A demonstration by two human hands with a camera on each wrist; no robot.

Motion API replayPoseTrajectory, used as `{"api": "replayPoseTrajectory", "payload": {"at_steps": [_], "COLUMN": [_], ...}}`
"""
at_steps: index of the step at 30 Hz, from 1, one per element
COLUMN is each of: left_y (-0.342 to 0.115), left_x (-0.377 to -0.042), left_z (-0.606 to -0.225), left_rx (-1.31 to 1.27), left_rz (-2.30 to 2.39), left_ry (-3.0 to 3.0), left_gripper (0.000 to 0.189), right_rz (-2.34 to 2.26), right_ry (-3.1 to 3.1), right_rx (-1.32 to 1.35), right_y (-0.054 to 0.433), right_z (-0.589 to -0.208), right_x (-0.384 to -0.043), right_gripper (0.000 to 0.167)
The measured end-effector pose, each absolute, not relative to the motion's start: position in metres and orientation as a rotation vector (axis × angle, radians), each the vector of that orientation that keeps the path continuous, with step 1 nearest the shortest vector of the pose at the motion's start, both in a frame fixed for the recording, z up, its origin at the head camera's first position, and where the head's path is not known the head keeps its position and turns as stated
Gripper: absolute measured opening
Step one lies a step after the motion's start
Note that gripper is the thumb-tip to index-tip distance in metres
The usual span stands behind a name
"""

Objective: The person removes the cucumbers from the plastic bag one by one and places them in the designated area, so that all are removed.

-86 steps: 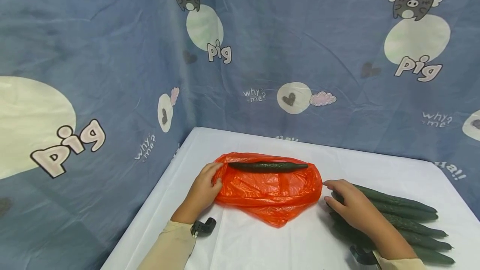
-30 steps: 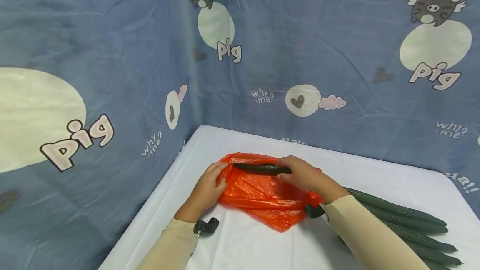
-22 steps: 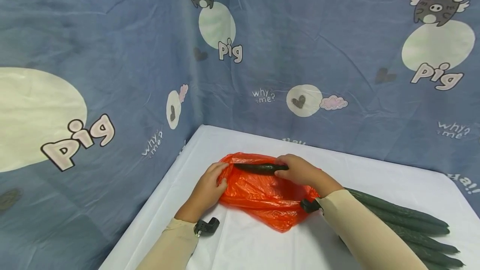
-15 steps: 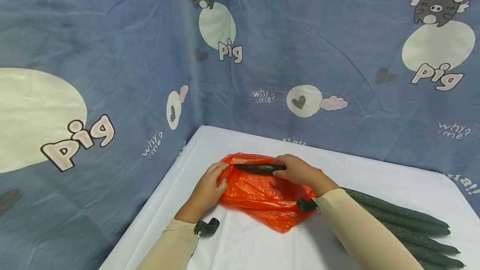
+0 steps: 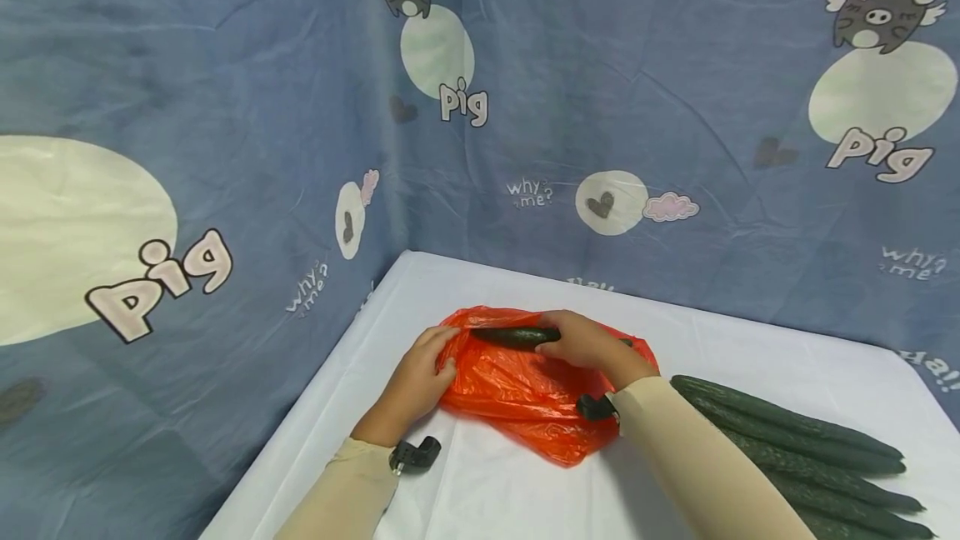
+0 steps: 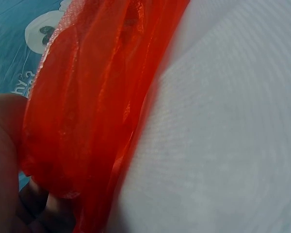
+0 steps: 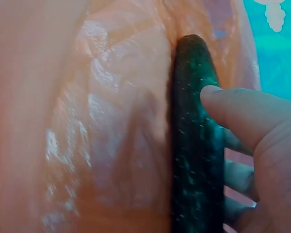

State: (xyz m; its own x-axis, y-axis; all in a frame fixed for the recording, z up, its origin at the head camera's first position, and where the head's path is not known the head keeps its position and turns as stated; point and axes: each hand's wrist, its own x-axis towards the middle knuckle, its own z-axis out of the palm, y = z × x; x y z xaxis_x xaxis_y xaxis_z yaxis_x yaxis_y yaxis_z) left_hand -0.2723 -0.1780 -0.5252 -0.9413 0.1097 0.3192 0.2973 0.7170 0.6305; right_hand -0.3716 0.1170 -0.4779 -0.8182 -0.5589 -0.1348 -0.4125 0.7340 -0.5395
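An orange-red plastic bag [image 5: 502, 377] lies on the white table with its mouth spread wide. Along the far side of its opening rests a dark green cucumber [image 5: 506, 337]. My left hand [image 5: 412, 373] holds the bag's left edge; in the left wrist view the thin film [image 6: 82, 97] runs between thumb and fingers. My right hand [image 5: 581, 346] reaches over the bag and grips the cucumber near its middle, hiding part of it. The right wrist view shows the thumb on top of the cucumber [image 7: 194, 145] and the fingers along its other side.
Several more cucumbers [image 5: 802, 432] lie side by side at the right of the table [image 5: 750, 340], partly behind the right sleeve [image 5: 697, 448]. A blue printed cloth [image 5: 525, 140] hangs behind and to the left. Each wrist wears a small black camera [image 5: 416, 455].
My right hand has moved from beside the cucumber pile onto the cucumber in the bag, then slid leftward along it. My left hand stays at the bag's edge.
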Motion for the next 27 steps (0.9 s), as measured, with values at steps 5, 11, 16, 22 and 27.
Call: {"api": "replayPoseTrajectory", "payload": {"at_steps": [5, 11, 16, 22, 27], "left_y": [-0.178, -0.179, -0.179, -0.179, -0.179], "left_x": [-0.272, -0.274, -0.274, -0.275, -0.274], "left_z": [-0.527, -0.528, -0.527, -0.526, -0.526], "left_rx": [-0.324, -0.329, -0.321, -0.310, -0.301], "left_rz": [-1.048, -1.033, -1.032, -1.045, -1.051], "left_ry": [-2.666, -2.662, -2.672, -2.677, -2.683], "left_gripper": [0.051, 0.050, 0.050, 0.051, 0.052], "right_rz": [-0.703, -0.700, -0.689, -0.660, -0.658], "right_ry": [2.703, 2.749, 2.818, 2.899, 2.929], "right_rx": [-0.736, -0.685, -0.636, -0.570, -0.568], "right_y": [0.113, 0.111, 0.106, 0.100, 0.100], "right_z": [-0.489, -0.495, -0.502, -0.508, -0.515], "right_x": [-0.372, -0.371, -0.368, -0.364, -0.360], "right_gripper": [0.035, 0.038, 0.041, 0.041, 0.041]}}
